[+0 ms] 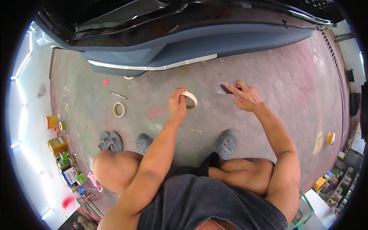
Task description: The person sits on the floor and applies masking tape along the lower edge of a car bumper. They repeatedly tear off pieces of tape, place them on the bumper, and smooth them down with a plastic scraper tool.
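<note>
My left hand [177,105] is closed on a roll of masking tape [194,100], gripping it by its left side with the ring upright above the floor. Off to the right, my right hand [247,96] pinches a scraper [226,89] with a dark handle; its thin pale blade points left and blurs into the floor. Ahead of both hands runs the grey lower trim [184,46] of a black vehicle. A strip of white masking tape [165,66] lies along the trim's lower edge from the left to the middle. Neither hand touches the trim.
On the floor at left lie another tape roll [119,109], a slim pen-like tool [118,95], a red cap [105,82] and a partly hidden roll [129,78]. Grey flip-flops [110,141] are by my left knee. Paint cans [58,145] line the left wall; shelved supplies [337,184] stand right.
</note>
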{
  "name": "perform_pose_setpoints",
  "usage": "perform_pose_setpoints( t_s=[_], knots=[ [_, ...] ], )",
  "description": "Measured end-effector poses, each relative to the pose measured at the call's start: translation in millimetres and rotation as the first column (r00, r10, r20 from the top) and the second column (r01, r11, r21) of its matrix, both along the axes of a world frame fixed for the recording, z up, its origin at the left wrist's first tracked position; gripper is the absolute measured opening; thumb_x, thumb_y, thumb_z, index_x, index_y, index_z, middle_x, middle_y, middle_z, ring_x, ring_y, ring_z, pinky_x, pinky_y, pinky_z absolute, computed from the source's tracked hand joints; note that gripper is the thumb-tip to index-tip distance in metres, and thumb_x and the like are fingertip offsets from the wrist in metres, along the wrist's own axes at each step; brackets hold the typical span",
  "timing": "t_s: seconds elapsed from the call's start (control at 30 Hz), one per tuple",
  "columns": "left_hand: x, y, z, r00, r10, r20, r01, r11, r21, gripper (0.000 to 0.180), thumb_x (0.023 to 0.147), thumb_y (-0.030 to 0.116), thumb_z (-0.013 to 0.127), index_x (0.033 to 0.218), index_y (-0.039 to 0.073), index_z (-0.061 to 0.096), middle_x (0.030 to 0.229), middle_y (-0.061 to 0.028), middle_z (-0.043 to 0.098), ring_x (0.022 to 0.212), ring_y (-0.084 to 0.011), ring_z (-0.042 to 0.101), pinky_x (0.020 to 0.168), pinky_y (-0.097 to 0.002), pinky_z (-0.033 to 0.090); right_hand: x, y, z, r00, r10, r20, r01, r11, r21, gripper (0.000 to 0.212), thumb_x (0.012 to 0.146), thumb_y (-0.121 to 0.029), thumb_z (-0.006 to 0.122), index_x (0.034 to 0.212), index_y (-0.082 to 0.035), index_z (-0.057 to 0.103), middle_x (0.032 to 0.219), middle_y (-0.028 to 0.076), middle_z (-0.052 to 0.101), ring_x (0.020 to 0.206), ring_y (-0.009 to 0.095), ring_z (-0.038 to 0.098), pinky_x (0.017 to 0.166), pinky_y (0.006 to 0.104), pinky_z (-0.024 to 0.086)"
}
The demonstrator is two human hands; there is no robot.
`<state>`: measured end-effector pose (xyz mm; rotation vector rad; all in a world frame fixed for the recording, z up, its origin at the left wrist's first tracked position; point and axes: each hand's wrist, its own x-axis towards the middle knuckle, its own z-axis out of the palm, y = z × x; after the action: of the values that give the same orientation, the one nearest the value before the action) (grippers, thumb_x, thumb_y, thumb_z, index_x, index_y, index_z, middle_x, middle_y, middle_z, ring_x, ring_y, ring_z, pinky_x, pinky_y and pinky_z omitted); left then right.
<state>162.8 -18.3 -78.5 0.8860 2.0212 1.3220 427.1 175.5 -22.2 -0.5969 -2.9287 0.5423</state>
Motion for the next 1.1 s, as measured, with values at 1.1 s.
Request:
perform_pose_setpoints(
  t_s=[1.1],
  knots=[
    [-12.2,33.6,34.6,0.846,-0.216,-0.487,0.301,0.948,0.101,0.018,0.078,-0.013,0.056,0.084,0.0,0.067,0.157,-0.0206,0.049,0.118,-0.0363,0.07,0.09,-0.0419,0.06,-101.2,36.7,61.2,0.998,-0.016,0.058,-0.001,0.958,0.285,0.043,0.096,-0.02,0.064,0.138,-0.03,0.069,0.122,0.01,0.065,0.106,0.027,0.071,0.087,0.0407,0.062]
  ],
)
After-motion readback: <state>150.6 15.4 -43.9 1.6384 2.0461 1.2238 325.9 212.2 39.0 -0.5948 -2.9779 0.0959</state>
